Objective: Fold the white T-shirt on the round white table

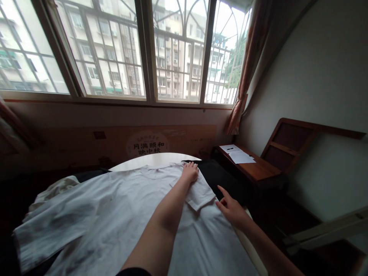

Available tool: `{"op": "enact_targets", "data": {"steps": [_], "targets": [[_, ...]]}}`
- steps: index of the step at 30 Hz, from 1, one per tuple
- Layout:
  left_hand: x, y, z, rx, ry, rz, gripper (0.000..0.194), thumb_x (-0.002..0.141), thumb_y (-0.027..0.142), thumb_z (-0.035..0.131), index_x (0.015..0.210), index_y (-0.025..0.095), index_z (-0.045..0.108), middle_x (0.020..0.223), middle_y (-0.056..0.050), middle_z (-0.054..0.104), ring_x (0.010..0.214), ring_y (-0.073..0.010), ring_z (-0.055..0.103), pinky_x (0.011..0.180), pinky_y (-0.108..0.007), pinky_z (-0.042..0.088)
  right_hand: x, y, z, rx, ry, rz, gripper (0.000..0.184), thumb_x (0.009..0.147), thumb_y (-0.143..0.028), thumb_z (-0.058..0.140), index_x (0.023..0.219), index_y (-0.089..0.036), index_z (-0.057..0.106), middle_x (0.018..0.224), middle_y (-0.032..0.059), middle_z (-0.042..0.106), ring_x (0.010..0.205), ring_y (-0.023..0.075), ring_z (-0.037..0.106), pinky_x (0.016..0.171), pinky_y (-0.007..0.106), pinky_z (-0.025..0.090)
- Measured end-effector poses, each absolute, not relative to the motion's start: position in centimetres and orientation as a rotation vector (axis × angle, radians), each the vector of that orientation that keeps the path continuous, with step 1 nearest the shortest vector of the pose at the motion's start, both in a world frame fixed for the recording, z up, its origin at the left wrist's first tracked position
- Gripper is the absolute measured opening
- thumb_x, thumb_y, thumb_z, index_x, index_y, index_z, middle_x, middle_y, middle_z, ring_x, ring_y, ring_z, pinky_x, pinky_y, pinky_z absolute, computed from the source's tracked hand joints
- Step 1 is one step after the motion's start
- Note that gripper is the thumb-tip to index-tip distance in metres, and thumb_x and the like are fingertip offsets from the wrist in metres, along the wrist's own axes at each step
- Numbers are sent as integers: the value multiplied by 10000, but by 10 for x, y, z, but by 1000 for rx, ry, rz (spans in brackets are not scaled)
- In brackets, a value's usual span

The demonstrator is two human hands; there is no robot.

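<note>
A white T-shirt (138,199) lies spread over a round white table (161,156), its neckline toward the window. On the right side, its sleeve (201,193) is folded inward over the body. My left hand (190,171) rests on the shirt near the right shoulder, fingers lying on the cloth. Beside the folded sleeve's outer edge is my right hand (231,209), open, with its index finger stretched out and apart from the other fingers. Whether its lower fingertips touch the sleeve, I cannot tell. The shirt's left sleeve (54,226) lies stretched outward.
Black cloth (221,176) lies at the table's right edge, and beige cloth (56,189) is on the left. A wooden bench (258,168) with papers (238,155) stands at the right wall. Behind the table are a printed cardboard panel (184,138) and barred windows (178,57).
</note>
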State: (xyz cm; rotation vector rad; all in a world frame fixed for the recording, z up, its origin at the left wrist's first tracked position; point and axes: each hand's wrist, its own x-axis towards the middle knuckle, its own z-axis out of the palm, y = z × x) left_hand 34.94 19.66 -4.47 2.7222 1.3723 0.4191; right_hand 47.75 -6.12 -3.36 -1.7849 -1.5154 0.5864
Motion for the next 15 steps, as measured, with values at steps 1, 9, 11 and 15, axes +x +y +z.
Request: {"op": "enact_targets", "data": {"steps": [1,9,11,15], "targets": [[350,194,-43,2720,1381,441,492,1042,359,340,1475,194,505,1601,-143,423,1491,-321,341,1201,-530,260,477,-72,-34,-1827,-1563,578,792,897,-410,516,1606,-157,269,798,-3,657,730,206,645,713,298,471],[352,169,-33,2702,1383,488,451,1031,377,375,1307,113,614,1369,-201,621,1317,-302,537,1120,-436,381,465,-159,-45,-2093,-1579,623,814,887,-355,547,1630,-243,234,920,37,743,883,246,717,752,289,497],[351,166,-34,2688,1386,431,503,1020,435,399,1336,98,598,1403,-208,604,1336,-315,529,1117,-441,388,460,-172,-45,-2044,-1523,682,820,874,-314,553,1630,-264,238,1142,76,755,1104,264,699,898,305,506],[351,166,-38,2657,1413,358,612,1014,478,386,1491,102,459,1595,-198,414,1478,-332,371,1190,-491,293,455,-197,-42,-1848,-1512,814,806,898,-343,520,1638,-258,211,1507,84,558,1294,256,610,1093,342,439]]}}
